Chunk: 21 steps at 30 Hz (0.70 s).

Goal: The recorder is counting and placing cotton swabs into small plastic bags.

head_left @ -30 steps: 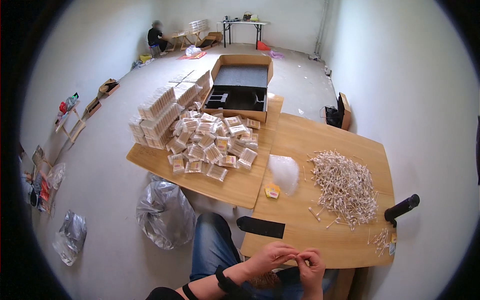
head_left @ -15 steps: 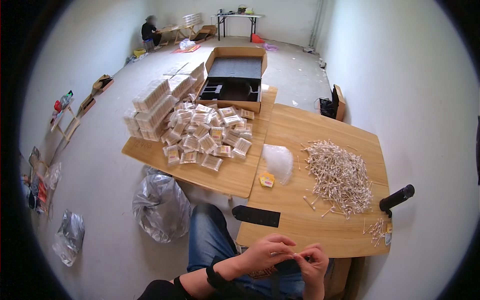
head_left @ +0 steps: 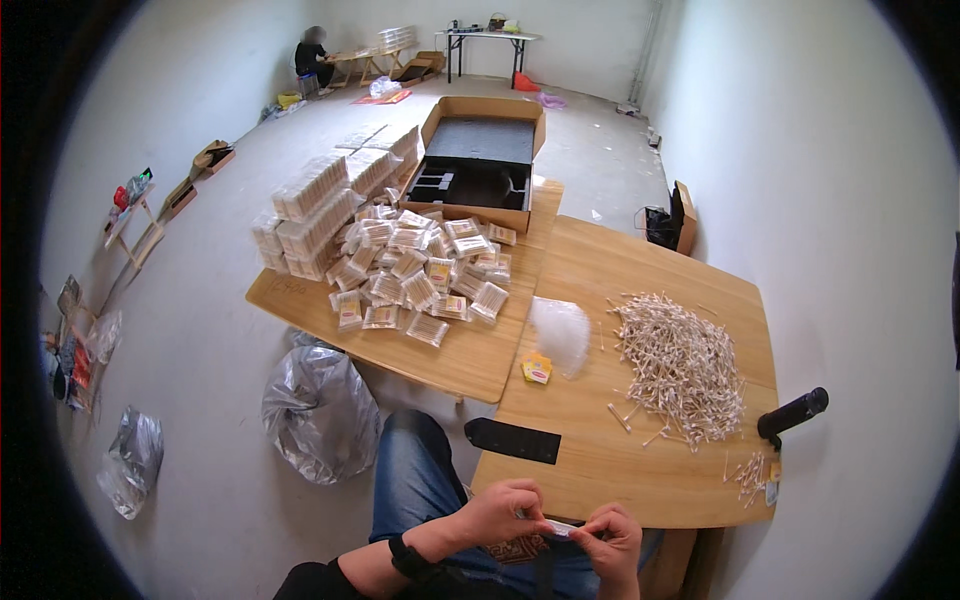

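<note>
Low in front of me, over my lap at the table's near edge, my left hand point(head_left: 505, 512) and my right hand point(head_left: 613, 541) pinch opposite ends of a small whitish plastic bag point(head_left: 563, 528). It is stretched flat between the fingertips; whether it contains anything I cannot tell. Beyond the hands lies a black flat strap-like piece point(head_left: 512, 440) on the wooden table. Farther off are a stack of clear plastic bags point(head_left: 560, 333) and a few yellow cards point(head_left: 537, 368). To the right spreads a big heap of loose cotton swabs point(head_left: 680, 370).
Filled swab packets point(head_left: 410, 270) pile up on the left table beside stacked bundles point(head_left: 320, 195) and an open carton point(head_left: 478, 212). A black cylinder point(head_left: 795, 413) stands at the right edge near a small swab cluster point(head_left: 748, 478). A silver bag point(head_left: 320, 415) sits on the floor; a person point(head_left: 313, 62) sits far back.
My hands have drawn slightly apart and shifted left, and the small plastic bag now shows stretched between them. The view has tilted a little.
</note>
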{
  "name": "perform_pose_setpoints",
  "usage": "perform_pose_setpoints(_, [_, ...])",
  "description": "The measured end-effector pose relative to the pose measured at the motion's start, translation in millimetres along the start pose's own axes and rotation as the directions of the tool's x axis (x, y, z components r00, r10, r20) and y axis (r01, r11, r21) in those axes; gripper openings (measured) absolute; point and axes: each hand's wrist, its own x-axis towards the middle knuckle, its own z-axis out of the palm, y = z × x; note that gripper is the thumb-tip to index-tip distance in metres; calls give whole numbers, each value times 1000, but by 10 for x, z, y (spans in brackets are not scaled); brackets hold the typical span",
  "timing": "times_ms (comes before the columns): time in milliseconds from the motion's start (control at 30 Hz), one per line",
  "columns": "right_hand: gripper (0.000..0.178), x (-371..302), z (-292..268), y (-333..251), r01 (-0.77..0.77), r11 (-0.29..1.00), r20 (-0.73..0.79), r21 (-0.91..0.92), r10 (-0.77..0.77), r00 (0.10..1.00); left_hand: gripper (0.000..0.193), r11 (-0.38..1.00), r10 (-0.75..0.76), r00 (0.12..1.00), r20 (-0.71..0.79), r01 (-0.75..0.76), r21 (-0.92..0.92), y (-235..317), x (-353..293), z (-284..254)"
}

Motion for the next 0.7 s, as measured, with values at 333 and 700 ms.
perform_pose_setpoints(333, [16,154,-274,931,-297,955,-253,-3,287,924,7,998,41,688,-724,6,61,-538,395,-1585])
perform_pose_setpoints(700, [12,205,-385,1312,-298,932,-369,-204,209,906,10,841,43,924,-381,172,513,-858,398,-1087])
